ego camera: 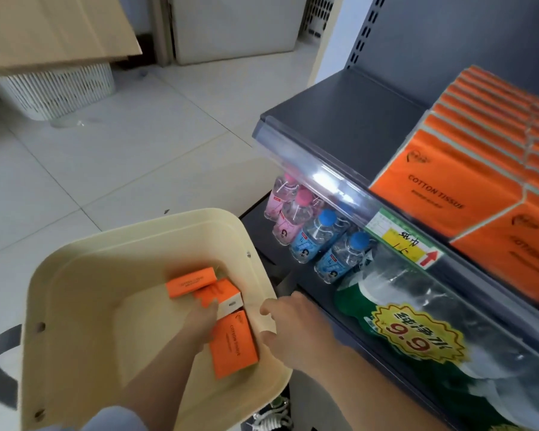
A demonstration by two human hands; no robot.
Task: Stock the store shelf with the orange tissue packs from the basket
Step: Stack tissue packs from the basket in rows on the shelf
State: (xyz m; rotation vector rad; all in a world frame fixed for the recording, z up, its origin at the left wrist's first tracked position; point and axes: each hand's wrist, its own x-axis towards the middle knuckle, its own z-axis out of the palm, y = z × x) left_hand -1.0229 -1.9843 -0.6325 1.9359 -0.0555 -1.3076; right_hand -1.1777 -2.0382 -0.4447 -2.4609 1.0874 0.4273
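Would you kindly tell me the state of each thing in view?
Basket: holds three loose tissue packs.
Left hand: gripping the middle tissue pack.
Right hand: gripping the basket rim.
Shelf: partly stocked, space at left.
Shelved tissue packs: upright, in rows.

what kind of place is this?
Most likely a small shop aisle: a metal shelf stacked with orange tissue packs, a yellow price tag on its edge, and bottled water on the shelf below.
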